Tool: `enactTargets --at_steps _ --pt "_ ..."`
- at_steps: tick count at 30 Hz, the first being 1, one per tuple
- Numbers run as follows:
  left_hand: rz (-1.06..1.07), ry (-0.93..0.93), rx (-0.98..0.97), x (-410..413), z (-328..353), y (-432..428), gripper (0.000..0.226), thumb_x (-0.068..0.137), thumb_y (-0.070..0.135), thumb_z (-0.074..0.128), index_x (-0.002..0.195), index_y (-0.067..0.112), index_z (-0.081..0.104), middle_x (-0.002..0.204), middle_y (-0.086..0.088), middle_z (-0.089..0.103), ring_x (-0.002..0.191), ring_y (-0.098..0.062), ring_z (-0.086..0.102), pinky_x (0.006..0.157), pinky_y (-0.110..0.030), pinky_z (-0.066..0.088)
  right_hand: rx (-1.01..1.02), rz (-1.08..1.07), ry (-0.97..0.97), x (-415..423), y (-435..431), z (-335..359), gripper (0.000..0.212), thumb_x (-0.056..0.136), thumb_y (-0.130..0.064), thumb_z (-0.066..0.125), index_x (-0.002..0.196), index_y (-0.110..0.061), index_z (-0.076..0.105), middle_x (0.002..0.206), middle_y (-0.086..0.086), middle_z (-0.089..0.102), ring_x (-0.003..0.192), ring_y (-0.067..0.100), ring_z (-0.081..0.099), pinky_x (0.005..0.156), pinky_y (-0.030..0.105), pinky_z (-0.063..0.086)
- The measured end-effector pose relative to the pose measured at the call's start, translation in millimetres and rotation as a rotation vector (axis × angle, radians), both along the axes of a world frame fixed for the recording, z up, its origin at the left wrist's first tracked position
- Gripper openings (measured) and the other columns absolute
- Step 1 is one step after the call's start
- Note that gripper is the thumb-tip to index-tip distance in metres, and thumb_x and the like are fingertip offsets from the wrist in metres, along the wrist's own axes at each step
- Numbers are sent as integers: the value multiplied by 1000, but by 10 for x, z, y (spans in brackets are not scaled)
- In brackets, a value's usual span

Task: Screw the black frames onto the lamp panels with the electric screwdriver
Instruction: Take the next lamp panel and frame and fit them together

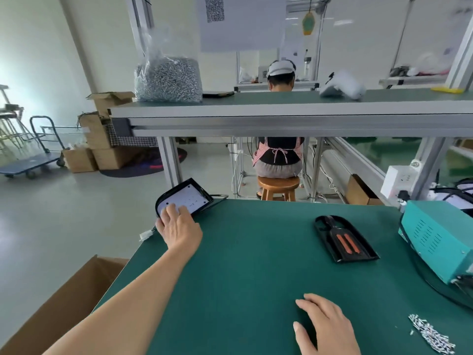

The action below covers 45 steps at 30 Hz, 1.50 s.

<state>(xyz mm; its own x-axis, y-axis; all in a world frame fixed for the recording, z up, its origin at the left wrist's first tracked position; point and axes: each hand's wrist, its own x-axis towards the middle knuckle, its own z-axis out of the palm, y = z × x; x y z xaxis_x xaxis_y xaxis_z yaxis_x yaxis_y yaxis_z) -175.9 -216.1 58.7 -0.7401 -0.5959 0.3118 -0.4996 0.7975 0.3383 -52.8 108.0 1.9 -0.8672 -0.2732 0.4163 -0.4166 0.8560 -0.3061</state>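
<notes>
Right hand is resting flat on tabletop, grip wide; left hand is touching lamp panel left of black frame, grip wide too.

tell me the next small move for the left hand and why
Probably slide the lamp panel toward the middle of the table: the left hand rests on it at the far left corner, overhanging the edge; the right hand lies empty.
</notes>
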Motion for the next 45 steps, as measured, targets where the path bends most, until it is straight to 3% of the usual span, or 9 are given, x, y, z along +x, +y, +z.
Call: enactTargets --at_steps 3,7,13,20,25,28,30,38,45 --pt "162 25 183 -99 44 -269 54 91 40 64 134 20 39 150 -16 24 139 -40 22 117 -47 18 36 -39 1 -52 -25 -3 42 34 -34 72 73 -20 80 82 0 75 64 27 74 44 39 57" --pt "193 -159 212 -190 -6 -422 52 94 53 53 136 38 25 134 -18 38 116 -44 47 114 -51 22 30 -35 -35 -95 -45 -40 44 30 -36 79 72 -23 79 82 -2 75 61 27 74 42 37 55" --pt "151 -326 117 -237 -175 -509 48 94 52 52 136 36 36 125 -13 55 125 -35 46 117 -55 15 77 -39 -75 -134 -32 -65 47 31 -39 69 74 -25 79 84 -4 75 61 28 73 42 34 54" --pt "152 -214 78 -233 -210 -443 42 80 -1 38 116 20 43 94 -6 53 92 -28 49 97 -41 31 18 -60 -61 -133 -45 -24 56 22 -34 95 75 -25 79 82 -1 75 63 27 74 43 38 56" --pt "96 -183 89 -116 -208 -311 37 76 -10 34 104 13 42 81 -5 57 81 -26 57 90 -40 31 -17 -19 -126 -45 -28 87 46 33 -35 87 77 -25 79 84 -3 75 66 26 75 46 41 58" --pt "43 -173 96 48 -214 -149 39 75 -12 35 103 14 43 83 -4 57 78 -25 55 83 -38 28 -17 -25 -192 -15 17 94 60 49 -34 99 104 -31 77 114 -10 69 103 23 71 80 51 58" --pt "10 -181 99 170 -214 -12 40 74 -12 35 102 15 43 81 -3 57 75 -23 53 81 -36 27 -69 -20 -292 12 33 94 49 86 -46 71 133 -41 57 142 -23 42 138 9 41 114 37 32" --pt "-133 -152 93 695 -308 585 33 83 -3 38 105 21 42 81 1 59 77 -21 57 79 -34 29 -311 -239 -277 -229 64 48 56 97 -22 61 148 -20 39 161 -2 20 144 18 31 114 32 32" --pt "-265 -127 66 1209 -332 1191 26 94 12 42 116 26 42 91 7 57 85 -17 59 81 -31 34 -70 -387 -197 -776 143 125 63 101 -13 45 159 -22 23 162 -8 27 127 21 43 101 34 38"
